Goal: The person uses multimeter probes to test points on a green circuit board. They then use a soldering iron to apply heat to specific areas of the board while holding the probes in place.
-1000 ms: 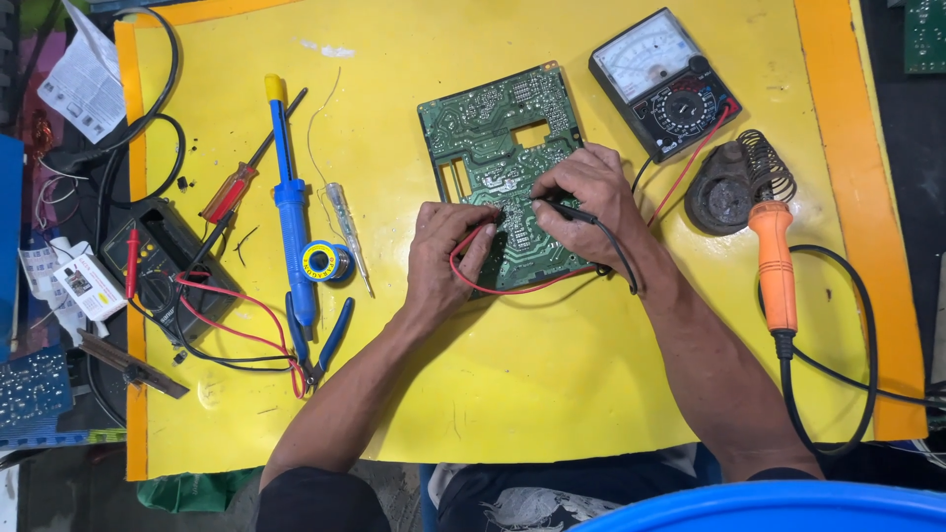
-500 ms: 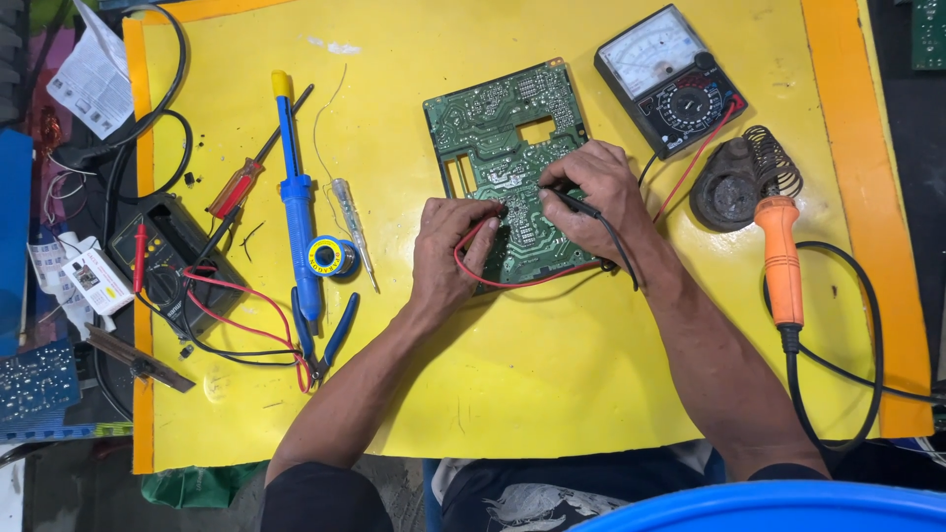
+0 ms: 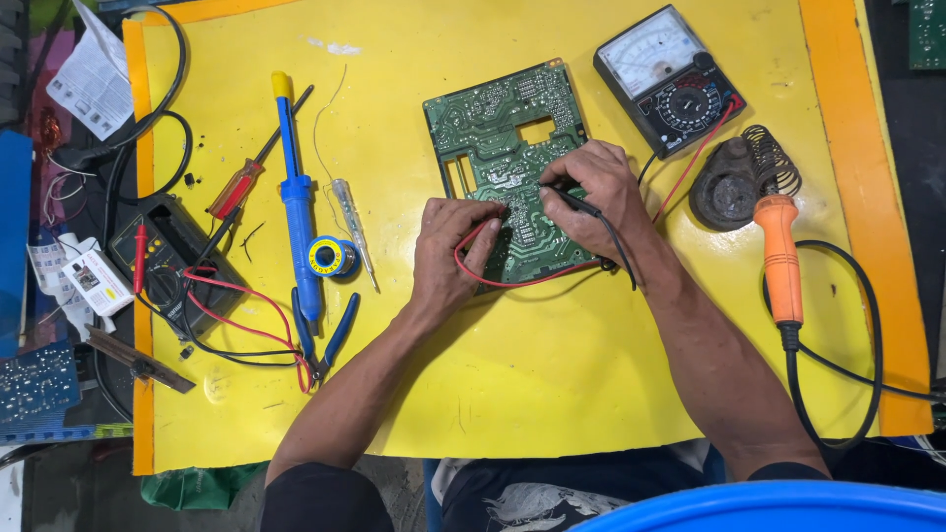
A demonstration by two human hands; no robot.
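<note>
Little has shifted since the earlier frame: both hands sit on the green circuit board (image 3: 507,163) as before, and the view has only drifted slightly. Going from the left edge of the table (image 3: 591,394), I see a black digital meter (image 3: 172,258) with red leads, then a red-handled screwdriver (image 3: 236,189), a blue desoldering pump (image 3: 296,202), a solder spool (image 3: 330,256) and blue-handled cutters (image 3: 325,340). The board lies flat near the middle of the yellow mat, toward the far edge. My left hand (image 3: 448,251) has its fingers pressed down on the board's near left part, pinching the red probe lead (image 3: 522,284) against it. My right hand (image 3: 596,197) pinches a black probe (image 3: 576,202), tip on the board. I judge the board light, stiff and fragile (solder points face up), best held by its bare edges. Further right stand the analog meter (image 3: 670,79) and the orange soldering iron (image 3: 778,261) on its stand.
</note>
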